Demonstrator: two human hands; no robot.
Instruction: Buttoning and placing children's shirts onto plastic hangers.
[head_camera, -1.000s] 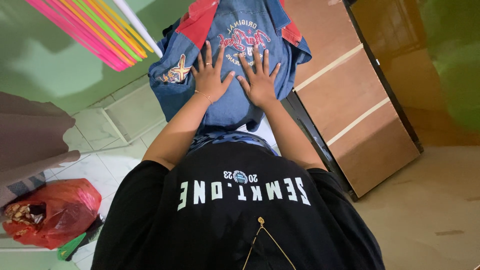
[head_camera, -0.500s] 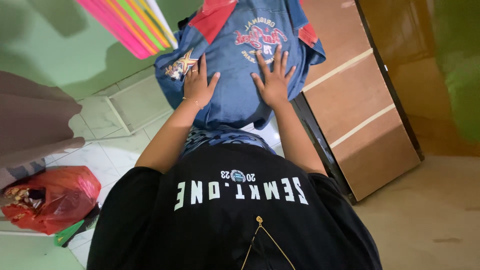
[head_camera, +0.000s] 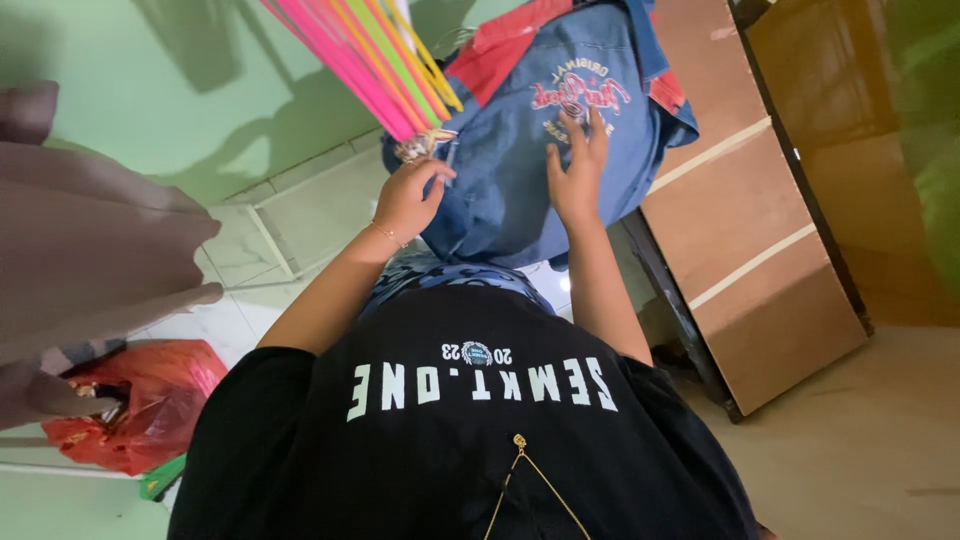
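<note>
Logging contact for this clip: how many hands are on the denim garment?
2. The left hand grips the left edge of the blue denim garment, fingers curled. The right hand rests on its embroidered back panel, fingers spread. No other hands show.

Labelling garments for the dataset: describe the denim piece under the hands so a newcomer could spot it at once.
Start at the brown wooden cabinet on the right; just left of it, ahead of the person, lies the blue denim jacket. The left hand grips its edge and the right hand rests flat on it. Red panels and embroidered lettering set it apart from the neon hangers.
</note>
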